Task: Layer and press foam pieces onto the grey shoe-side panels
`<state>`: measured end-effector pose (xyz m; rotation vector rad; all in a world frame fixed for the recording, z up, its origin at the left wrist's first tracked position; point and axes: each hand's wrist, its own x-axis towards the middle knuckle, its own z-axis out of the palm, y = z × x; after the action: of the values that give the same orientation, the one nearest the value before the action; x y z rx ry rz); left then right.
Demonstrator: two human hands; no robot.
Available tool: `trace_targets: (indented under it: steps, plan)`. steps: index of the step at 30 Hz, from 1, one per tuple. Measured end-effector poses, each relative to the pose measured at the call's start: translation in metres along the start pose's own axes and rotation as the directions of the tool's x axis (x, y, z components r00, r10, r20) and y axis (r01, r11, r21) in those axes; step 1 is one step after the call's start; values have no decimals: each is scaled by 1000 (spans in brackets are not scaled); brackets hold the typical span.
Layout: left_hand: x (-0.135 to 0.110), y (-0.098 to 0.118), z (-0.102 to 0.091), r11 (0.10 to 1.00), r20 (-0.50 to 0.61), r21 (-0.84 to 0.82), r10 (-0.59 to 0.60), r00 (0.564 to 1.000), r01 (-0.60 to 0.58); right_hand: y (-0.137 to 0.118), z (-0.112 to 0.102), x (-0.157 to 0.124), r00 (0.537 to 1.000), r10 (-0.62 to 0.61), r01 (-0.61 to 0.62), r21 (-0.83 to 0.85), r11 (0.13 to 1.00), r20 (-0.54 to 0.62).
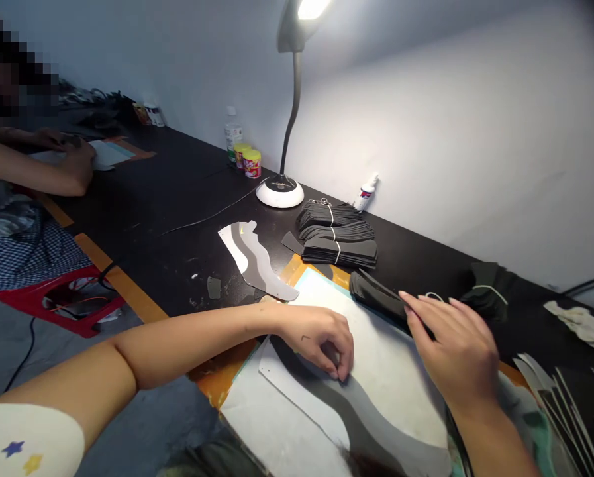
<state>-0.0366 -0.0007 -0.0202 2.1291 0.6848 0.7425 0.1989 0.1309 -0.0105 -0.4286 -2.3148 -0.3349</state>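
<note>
My left hand (321, 339) is closed, fingertips drawn together and resting on a large curved grey panel (376, 407) with white and dark bands. If anything small is pinched there, the fingers hide it. The panel lies on a white board (391, 364). At the board's far right edge, my right hand (455, 344) grips the near end of a stack of curved black cut pieces (373, 291), thumb and forefinger against it. Beyond my left hand, a smaller grey-and-white curved panel (257, 262) with a yellow mark lies on the black table (187, 218).
Banded bundles of black pieces (339, 232) stand behind the board, beside a white lamp base (279, 192) and a small white bottle (366, 192). Further right are another banded bundle (490, 291) and a white cloth (582, 324). A co-worker's arm (38, 165) rests at far left.
</note>
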Motion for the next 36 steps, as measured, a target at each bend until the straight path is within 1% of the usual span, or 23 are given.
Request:
trace_targets:
  steps: [1,4,10,13,14,15,17,19,20,23,25,26,29,31,33,36]
  plan:
    - [1,0,1,1000,6,-23,-11,1000,11,-1,0,0,1000,-1,1,14,1000,2]
    - [1,2,3,994,-8,-30,-108,994,108,-5,1,2,999,3,-6,60,998,40]
    - [1,8,4,976,-5,89,-197,980,196,-6,0,3,998,20,-25,84,996,56]
    - [2,11,6,958,29,52,-284,958,282,-7,1,3,998,29,-35,95,995,63]
    - [3,11,6,958,42,28,-287,957,286,-8,1,3,998,33,-39,100,994,62]
    - [4,12,7,963,46,17,-270,962,269,-9,1,3,997,45,-51,108,993,65]
    - [6,13,7,981,16,45,-191,982,190,-11,0,2,991,96,-106,116,988,92]
    - [8,15,8,989,-52,102,-99,994,104,-12,1,1,975,160,-178,118,977,152]
    - [9,15,8,989,-89,121,-73,993,84,-11,1,0,967,185,-207,118,971,178]
    - [10,13,10,981,-207,164,-64,976,99,-7,6,-4,957,209,-237,126,963,200]
    - [10,8,12,959,-264,255,-57,963,126,-3,8,-6,960,210,-236,127,964,186]
    - [10,5,13,939,-276,316,-44,960,134,-1,10,-7,961,207,-233,129,964,183]
    - [10,-3,16,881,-246,453,-24,969,137,1,11,-7,961,198,-231,167,959,196]
    - [11,-6,17,869,-229,475,-27,973,136,3,11,-7,957,201,-243,203,949,208]
    - [11,-7,16,863,-240,483,-33,970,149,5,11,-6,953,206,-255,221,941,221]
    - [8,-5,10,816,-254,551,-37,966,176,7,8,-5,943,184,-253,241,937,276]
